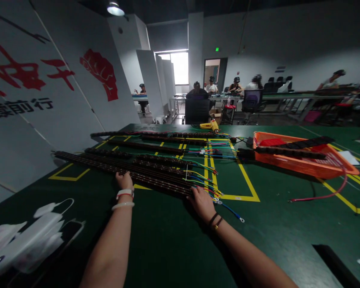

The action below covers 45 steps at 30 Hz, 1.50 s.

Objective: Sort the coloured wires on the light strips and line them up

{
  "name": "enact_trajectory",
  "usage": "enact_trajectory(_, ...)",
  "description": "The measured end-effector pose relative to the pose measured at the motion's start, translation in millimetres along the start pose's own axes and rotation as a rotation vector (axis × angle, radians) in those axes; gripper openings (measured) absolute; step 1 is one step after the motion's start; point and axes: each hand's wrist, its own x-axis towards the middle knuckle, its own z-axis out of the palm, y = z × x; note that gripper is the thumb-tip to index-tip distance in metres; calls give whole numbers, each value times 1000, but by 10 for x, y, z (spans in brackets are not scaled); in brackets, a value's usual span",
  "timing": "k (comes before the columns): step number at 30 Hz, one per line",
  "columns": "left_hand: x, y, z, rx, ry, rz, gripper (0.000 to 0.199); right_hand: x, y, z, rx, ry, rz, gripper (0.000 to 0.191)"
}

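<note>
Several long, dark-wrapped wire harnesses lie side by side across the green table, with coloured leads and ring terminals at their right ends. My left hand is closed on the near edge of this row, left of its middle. Close to the right end, my right hand has its fingers curled over the same nearest harness; its fingertips are partly hidden. A blue lead with a ring terminal sticks out past my right hand. More dark harnesses lie farther back, over yellow tape marks.
An orange basket at the right holds dark harnesses, and a red lead hangs out of it. A yellow heat gun lies at the far edge. White packages are at the near left. People sit at tables in the background.
</note>
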Motion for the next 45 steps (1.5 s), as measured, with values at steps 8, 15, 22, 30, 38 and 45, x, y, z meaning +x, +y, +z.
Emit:
enact_trajectory(8,56,179,61,29,-247,-42,81,337,324,-70,-58,85,-32,41)
enact_trajectory(15,-552,178,-136,58,-427,74,71,993,924,-259,-117,-83,149,38)
enact_trajectory(22,-1618,382,-606,94,-928,144,35,1533,1026,-143,-222,-201,151,30)
enact_trajectory(30,-1885,538,-822,47,-1055,118,31,1661,756,-685,-306,-133,73,29)
enact_trajectory(38,-1698,825,-5,-599,-1086,-341,46,1920,205,-1571,-369,48,-53,38)
enact_trajectory(45,-1080,1168,722,-767,-691,-504,80,1629,-336,-2007,-388,159,-128,40)
